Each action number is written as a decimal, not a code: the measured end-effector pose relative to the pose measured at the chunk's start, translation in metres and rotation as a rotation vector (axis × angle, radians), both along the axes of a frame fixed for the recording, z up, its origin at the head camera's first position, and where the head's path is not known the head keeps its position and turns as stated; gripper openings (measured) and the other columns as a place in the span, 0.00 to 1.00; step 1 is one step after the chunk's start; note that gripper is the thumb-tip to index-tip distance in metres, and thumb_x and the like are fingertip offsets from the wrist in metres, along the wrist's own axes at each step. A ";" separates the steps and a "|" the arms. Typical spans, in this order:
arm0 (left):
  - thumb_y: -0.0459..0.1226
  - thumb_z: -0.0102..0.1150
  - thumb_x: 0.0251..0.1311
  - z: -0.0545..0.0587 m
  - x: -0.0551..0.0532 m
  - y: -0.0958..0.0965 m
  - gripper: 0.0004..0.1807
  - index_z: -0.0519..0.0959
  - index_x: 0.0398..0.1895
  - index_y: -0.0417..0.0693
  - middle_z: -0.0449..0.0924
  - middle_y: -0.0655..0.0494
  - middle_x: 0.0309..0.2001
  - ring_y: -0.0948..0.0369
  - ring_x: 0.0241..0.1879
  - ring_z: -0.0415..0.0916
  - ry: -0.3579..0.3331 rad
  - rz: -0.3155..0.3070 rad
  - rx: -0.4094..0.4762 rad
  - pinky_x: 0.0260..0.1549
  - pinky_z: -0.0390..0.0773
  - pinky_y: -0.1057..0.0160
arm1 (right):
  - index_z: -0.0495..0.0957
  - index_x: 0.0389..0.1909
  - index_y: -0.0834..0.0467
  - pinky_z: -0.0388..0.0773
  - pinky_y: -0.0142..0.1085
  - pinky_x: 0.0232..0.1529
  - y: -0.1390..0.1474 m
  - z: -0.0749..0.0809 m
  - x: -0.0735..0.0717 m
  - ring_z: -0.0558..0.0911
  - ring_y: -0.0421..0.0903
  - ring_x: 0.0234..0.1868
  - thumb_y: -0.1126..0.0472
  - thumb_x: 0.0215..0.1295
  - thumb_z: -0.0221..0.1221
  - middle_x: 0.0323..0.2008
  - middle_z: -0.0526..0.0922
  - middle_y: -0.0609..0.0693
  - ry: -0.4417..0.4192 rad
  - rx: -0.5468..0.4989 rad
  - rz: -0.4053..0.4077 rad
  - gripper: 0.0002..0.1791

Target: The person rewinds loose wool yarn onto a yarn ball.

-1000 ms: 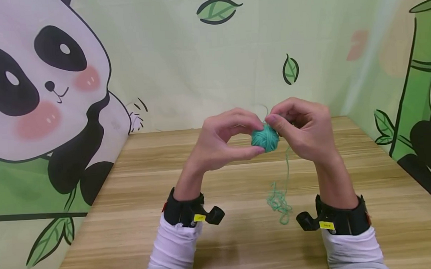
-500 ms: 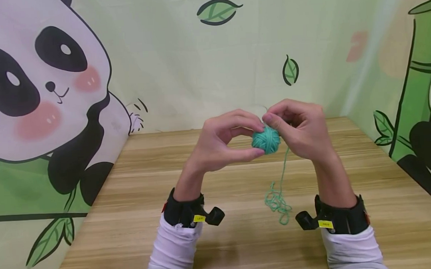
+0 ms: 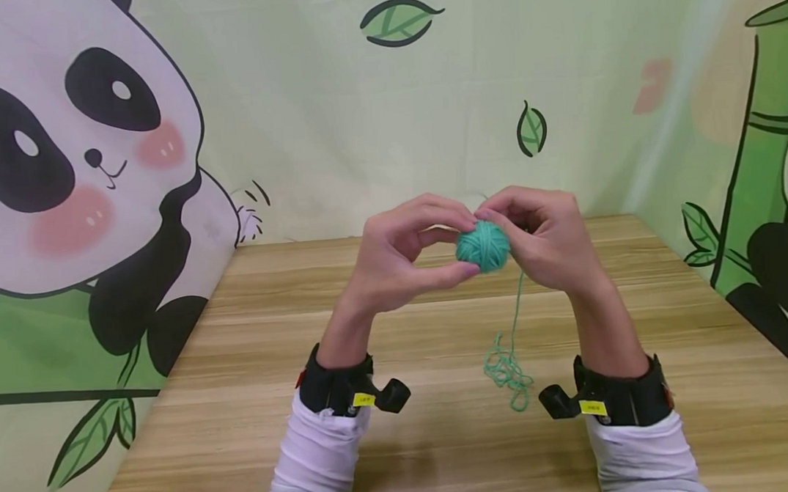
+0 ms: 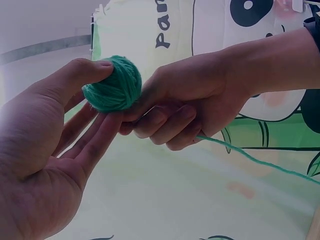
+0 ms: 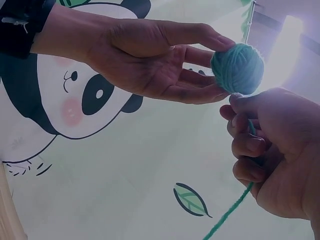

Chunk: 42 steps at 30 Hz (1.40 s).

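Both forearms reach forward over the wood-grain tabletop (image 3: 243,429), wrists raised, and the hands meet in front of the person at the yarn ball (image 3: 483,246). The ball is held up above the surface, between the two hands.

The left hand (image 3: 397,257) is turned inward, its thumb and fingers forming a wide C. Thumb tip and fingertips bear on opposite sides of the ball and grip it; a gap shows between palm and ball.

The right hand (image 3: 545,239) is bent in towards the ball. Its thumb and index tips come together at the ball's edge, and its other fingers are curled round the yarn strand (image 3: 518,306). Whether the thumb and index pinch yarn there cannot be told.

The ball is turquoise, roughly round, its strands wound in crossing bands. The strand leaves the right hand, hangs down, and runs to a loose, tangled heap of yarn (image 3: 507,369) lying on the tabletop in thin loops. Black straps (image 3: 334,381) encircle both wrists, over white, wrinkled sleeves (image 3: 320,451).
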<state>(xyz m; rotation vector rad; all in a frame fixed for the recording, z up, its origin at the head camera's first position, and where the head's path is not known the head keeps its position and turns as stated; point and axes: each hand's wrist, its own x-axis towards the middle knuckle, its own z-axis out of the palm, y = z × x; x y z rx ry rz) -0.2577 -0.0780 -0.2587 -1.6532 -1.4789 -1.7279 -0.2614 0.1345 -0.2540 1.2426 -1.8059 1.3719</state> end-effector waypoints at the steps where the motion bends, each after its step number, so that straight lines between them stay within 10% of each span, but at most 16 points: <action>1: 0.09 0.70 0.37 0.000 0.000 0.000 0.24 0.78 0.43 0.16 0.79 0.30 0.45 0.42 0.48 0.77 -0.004 0.004 0.007 0.44 0.88 0.43 | 0.87 0.35 0.71 0.70 0.22 0.16 0.000 0.000 0.000 0.72 0.38 0.16 0.75 0.68 0.62 0.28 0.87 0.44 -0.002 0.004 0.004 0.05; 9: 0.07 0.67 0.37 0.003 0.003 -0.002 0.24 0.76 0.44 0.12 0.79 0.38 0.46 0.42 0.47 0.76 -0.028 0.024 0.063 0.46 0.87 0.41 | 0.87 0.37 0.69 0.65 0.26 0.14 0.000 -0.003 -0.003 0.68 0.36 0.15 0.63 0.72 0.63 0.23 0.82 0.43 -0.009 0.022 0.020 0.11; 16: 0.05 0.65 0.37 0.008 0.010 -0.002 0.23 0.74 0.43 0.09 0.81 0.55 0.48 0.46 0.48 0.76 -0.032 0.055 0.102 0.45 0.88 0.44 | 0.85 0.34 0.67 0.66 0.25 0.13 -0.002 -0.005 -0.005 0.68 0.37 0.15 0.80 0.65 0.58 0.20 0.78 0.49 -0.034 0.057 0.006 0.09; 42: 0.06 0.65 0.38 0.008 0.009 -0.001 0.23 0.74 0.43 0.10 0.80 0.53 0.48 0.45 0.47 0.77 -0.014 0.101 0.137 0.47 0.86 0.40 | 0.79 0.28 0.63 0.63 0.27 0.12 -0.004 -0.007 -0.004 0.68 0.38 0.17 0.81 0.65 0.57 0.17 0.74 0.48 -0.026 0.161 -0.001 0.12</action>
